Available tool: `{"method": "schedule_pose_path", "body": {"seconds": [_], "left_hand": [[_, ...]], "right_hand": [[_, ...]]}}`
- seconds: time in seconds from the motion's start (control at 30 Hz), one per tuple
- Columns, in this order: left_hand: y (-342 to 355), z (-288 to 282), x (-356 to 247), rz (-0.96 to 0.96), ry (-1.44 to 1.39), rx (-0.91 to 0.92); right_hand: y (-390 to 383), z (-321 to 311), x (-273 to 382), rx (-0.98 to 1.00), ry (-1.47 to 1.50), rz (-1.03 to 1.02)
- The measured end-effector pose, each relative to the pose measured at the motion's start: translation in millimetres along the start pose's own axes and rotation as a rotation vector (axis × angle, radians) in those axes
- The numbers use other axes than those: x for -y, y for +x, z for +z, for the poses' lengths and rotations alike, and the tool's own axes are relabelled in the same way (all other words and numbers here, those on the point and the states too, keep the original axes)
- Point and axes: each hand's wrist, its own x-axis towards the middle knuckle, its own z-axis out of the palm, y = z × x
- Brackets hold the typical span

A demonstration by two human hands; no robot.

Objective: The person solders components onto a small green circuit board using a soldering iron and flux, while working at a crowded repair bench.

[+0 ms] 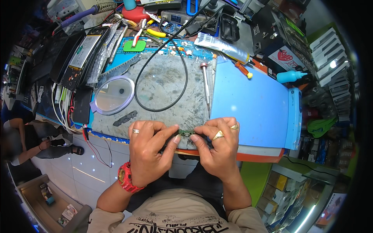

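A small green circuit board (186,133) is held level between both hands over the near edge of the worn grey mat (159,83). My left hand (151,147), with a red watch on its wrist, pinches the board's left end between thumb and forefinger. At the other end my right hand (219,145) grips it the same way; gold rings show on its fingers. The fingertips cover both ends of the board. A dark, narrow, notched part (125,118) lies on the mat to the left of my left hand.
A screwdriver (206,87) lies on the mat's right side, beside a blue sheet (248,105). A black cable (186,83) loops over the mat. A round purple-rimmed piece (115,95) and stacked phones (77,58) lie left. Pliers (139,35) and a tube (221,46) lie behind.
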Motion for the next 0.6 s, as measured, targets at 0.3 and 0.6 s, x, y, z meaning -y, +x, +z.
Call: {"method": "schedule_pose_path", "body": {"seconds": [0.3,0.6], "left_hand": [[-1.1,5.3,2.7,0.024,0.052,-0.022],[-0.3,6.0,2.5,0.016,0.046,-0.023]], "right_hand": [[-0.9,3.9,-1.6,-0.020,-0.034,-0.017],[0.0,3.9,0.5,-0.006,-0.030,-0.008]]}}
